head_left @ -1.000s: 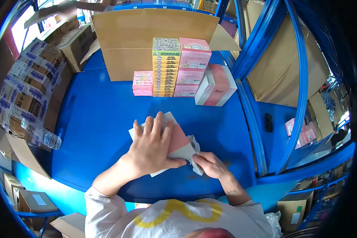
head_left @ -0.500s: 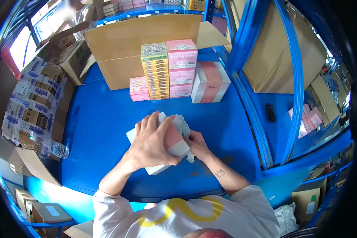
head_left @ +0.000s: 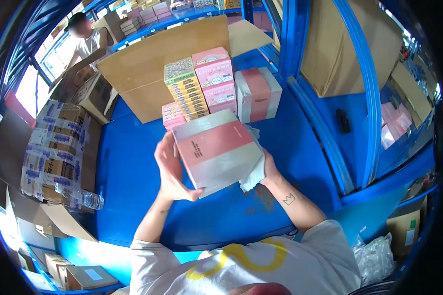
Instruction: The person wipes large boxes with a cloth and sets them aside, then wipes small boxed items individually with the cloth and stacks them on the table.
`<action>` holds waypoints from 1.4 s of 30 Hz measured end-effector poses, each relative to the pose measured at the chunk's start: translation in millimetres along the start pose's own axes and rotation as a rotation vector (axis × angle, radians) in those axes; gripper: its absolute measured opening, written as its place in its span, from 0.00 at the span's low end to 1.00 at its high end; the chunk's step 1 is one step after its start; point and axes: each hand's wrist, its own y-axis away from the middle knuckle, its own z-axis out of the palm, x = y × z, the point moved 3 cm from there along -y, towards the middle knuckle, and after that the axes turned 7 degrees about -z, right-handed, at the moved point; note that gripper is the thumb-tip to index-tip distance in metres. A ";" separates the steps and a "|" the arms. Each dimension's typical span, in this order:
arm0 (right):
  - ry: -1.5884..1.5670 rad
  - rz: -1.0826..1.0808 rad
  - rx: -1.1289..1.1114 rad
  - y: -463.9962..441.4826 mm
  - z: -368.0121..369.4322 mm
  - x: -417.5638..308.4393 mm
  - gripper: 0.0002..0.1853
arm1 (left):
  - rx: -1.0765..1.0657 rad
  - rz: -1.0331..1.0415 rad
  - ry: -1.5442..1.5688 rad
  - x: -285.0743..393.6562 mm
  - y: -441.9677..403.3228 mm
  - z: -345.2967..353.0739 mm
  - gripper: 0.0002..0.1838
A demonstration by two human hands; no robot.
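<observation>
A white box with a pink band (head_left: 215,150) is held tilted above the blue table, its printed face turned up toward me. My left hand (head_left: 169,169) grips its left side, with the thumb at the near lower corner and the fingers along the far edge. Against the right side, my right hand (head_left: 269,168) presses a crumpled white cloth (head_left: 252,181); its fingers are partly hidden behind cloth and box. Just beyond stand a stack of yellow boxes (head_left: 188,93), pink boxes (head_left: 212,71) and a similar white box with a pink band (head_left: 259,96).
An open cardboard flap (head_left: 152,69) rises behind the stacks. To the left are a taped carton (head_left: 59,142) and a plastic bottle (head_left: 91,200). Blue shelf posts (head_left: 364,98) bound the right side, with a black object (head_left: 343,121) beyond. A person (head_left: 91,44) stands at far left.
The box has been raised and turned so its broad banded face shows. My left hand has moved from over its top to its left side. The cloth stays at the right side.
</observation>
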 end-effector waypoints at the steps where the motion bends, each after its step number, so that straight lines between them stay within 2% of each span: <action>1: 0.021 -0.028 0.027 5.7 5.4 3.8 0.23 | -0.028 0.027 -0.020 -6.6 6.3 1.3 0.68; 5: 0.102 -0.118 0.102 11.5 17.4 2.3 0.22 | -0.105 0.125 -0.066 -29.0 15.3 2.1 0.66; 9: 0.325 -0.335 -0.070 5.9 18.5 -22.4 0.23 | -0.267 -0.019 -0.519 -49.9 25.7 -4.4 0.66; 15: 0.138 -0.364 -0.252 -4.2 7.3 -63.6 0.21 | -0.408 -0.042 -0.537 -43.7 17.4 7.1 0.64; 19: 0.225 -0.507 0.236 -4.3 -4.0 -52.7 0.17 | -0.462 -0.137 -0.593 -43.1 18.1 2.4 0.65; 22: 0.360 -0.587 0.212 -13.6 -1.7 -19.2 0.13 | -0.468 -0.103 -0.590 -48.9 18.7 3.5 0.65; 24: 0.334 -0.402 0.219 -1.6 9.7 -18.6 0.14 | -0.450 -0.085 -0.595 -49.1 22.6 0.2 0.66; 25: 0.333 -0.405 0.214 2.6 14.7 -25.9 0.14 | -0.448 -0.080 -0.600 -48.0 21.8 -0.8 0.66; 29: 0.353 -0.547 -0.203 17.5 27.6 -66.9 0.14 | -0.449 -0.094 -0.590 -47.8 22.1 1.5 0.67; 31: 0.462 -0.778 0.053 24.5 33.9 -88.7 0.13 | -0.447 -0.119 -0.586 -44.5 24.0 1.7 0.66; 32: 0.465 -0.775 0.048 22.9 32.6 -91.0 0.13 | -0.451 -0.137 -0.581 -42.0 23.7 2.4 0.66; 34: 0.667 -0.941 0.191 22.6 27.4 -100.7 0.12 | -0.464 -0.164 -0.573 -39.0 19.8 3.8 0.64; 36: 0.866 -1.022 -0.215 23.6 40.0 -92.5 0.13 | -0.457 -0.157 -0.577 -38.8 12.4 4.4 0.64; 37: 0.865 -1.022 -0.222 21.1 44.6 -92.8 0.13 | -0.455 -0.168 -0.578 -38.6 12.7 4.5 0.64; 39: 1.414 -0.798 -0.334 14.0 60.0 -82.7 0.15 | -0.473 -0.209 -0.585 -36.3 20.0 2.0 0.63; 41: 1.658 -0.927 0.031 12.9 47.6 -114.5 0.15 | -0.491 -0.231 -0.605 -33.9 26.3 -0.8 0.63; 42: 2.000 -0.790 0.281 10.0 25.6 -128.4 0.14 | -0.497 -0.233 -0.618 -34.0 23.9 -0.8 0.64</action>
